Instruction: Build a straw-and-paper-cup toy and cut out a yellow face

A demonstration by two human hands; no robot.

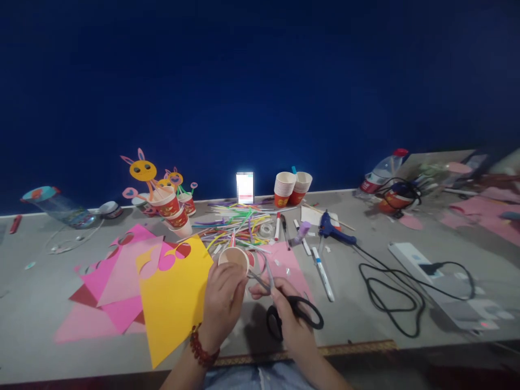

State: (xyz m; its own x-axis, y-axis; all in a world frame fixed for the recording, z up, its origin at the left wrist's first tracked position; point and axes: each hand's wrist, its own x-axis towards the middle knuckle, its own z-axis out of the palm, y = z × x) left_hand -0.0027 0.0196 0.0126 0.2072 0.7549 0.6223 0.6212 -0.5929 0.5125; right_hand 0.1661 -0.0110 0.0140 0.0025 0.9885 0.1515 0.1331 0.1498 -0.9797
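Note:
My left hand (223, 298) is wrapped over a white-lined paper cup (232, 254), its open mouth tilted up towards me. In my right hand (290, 319) is a pair of black-handled scissors (316, 323), gripped near the pivot with the handle loops sticking out. The blades point left towards the cup's side; whether their tips touch it I cannot tell. Yellow paper with round cut-outs (174, 309) lies just left of my left hand. Beyond the right hand is a pink sheet (290, 262) with small scraps on it.
Pipe cleaners (239, 219) pile up behind the cup. Farther back are a lit phone (245, 189), stacked paper cups (284, 189) and bunny-topped cups (164, 203). On the right lie a marker (323, 274), a blue glue gun (333, 230) and a corded power strip (430, 287).

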